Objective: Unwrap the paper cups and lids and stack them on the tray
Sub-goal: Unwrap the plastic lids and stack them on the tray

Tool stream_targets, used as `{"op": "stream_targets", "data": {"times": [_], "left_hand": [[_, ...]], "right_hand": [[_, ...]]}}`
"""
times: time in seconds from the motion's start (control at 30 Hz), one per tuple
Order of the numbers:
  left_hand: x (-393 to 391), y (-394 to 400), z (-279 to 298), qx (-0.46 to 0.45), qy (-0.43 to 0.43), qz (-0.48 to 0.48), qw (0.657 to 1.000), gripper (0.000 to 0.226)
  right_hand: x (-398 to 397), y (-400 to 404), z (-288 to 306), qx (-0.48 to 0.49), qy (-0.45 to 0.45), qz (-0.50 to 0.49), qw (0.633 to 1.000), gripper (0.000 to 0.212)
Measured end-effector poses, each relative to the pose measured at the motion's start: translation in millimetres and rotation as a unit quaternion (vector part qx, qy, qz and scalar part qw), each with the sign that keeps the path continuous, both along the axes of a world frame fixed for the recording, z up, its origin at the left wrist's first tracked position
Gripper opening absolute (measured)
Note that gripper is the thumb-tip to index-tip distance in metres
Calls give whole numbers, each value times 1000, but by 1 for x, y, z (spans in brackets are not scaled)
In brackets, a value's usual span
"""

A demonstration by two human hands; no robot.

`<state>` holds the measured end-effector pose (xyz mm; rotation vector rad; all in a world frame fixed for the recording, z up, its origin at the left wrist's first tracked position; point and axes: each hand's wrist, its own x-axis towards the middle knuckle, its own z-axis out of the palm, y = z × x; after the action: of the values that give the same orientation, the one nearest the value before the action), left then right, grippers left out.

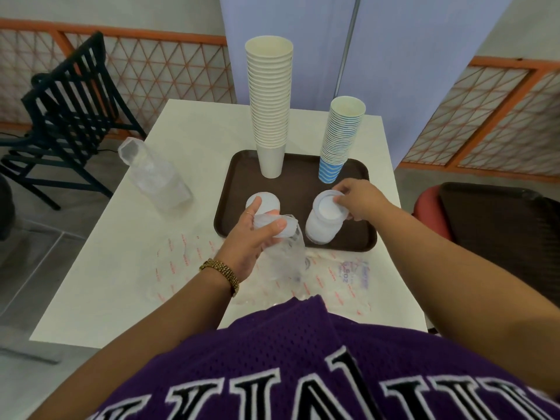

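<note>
At frame centre we see the brown tray (230, 189) on the white tabletop (181, 128); our left hand (253, 234) grips a plastic-wrapped sleeve of lids (283, 237); our right hand (357, 198) pinches the top of a lid stack (324, 216) on the tray; two cup stacks (269, 95) stand behind.

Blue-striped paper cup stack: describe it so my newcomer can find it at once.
Find the dark brown plastic tray on the white table. Two cup stacks stand along its far edge. The blue-striped paper cup stack is the right-hand, shorter one; the tall plain white paper cup stack beside it has no stripes.
</note>
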<state>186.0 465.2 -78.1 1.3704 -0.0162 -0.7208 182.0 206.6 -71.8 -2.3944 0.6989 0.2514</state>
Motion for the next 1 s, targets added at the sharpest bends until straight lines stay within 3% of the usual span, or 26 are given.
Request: {"op": "stream_targets", "data": {"times": [0.27,0.4,0.5,0.6,0.77,0.9,1.0], "left_hand": [[-1,6,-4,4,15,27,1000,78],[0,7,-4,18,9,31,999,78],[0,7,-4,20,9,34,999,77],[-1,5,-2,16,13,35,999,78],[1,8,-3,15,11,46,999,76],[3,9,-3,10,23,38,999,83],[4,5,-2,9,18,13,1000,95]], "right_hand": [[6,5,-22,-58,57,50,995,25],[2,4,-29,-119,24,57,991,46],[0,8,-30,-88,16,122,989,70],[-4,18,-32,-90,67,217,970,78],[-10,24,-30,-89,40,182,979,81],[-15,47,7,89,-139,124,978,45],[-18,69,34,234,-104,191,948,33]]}}
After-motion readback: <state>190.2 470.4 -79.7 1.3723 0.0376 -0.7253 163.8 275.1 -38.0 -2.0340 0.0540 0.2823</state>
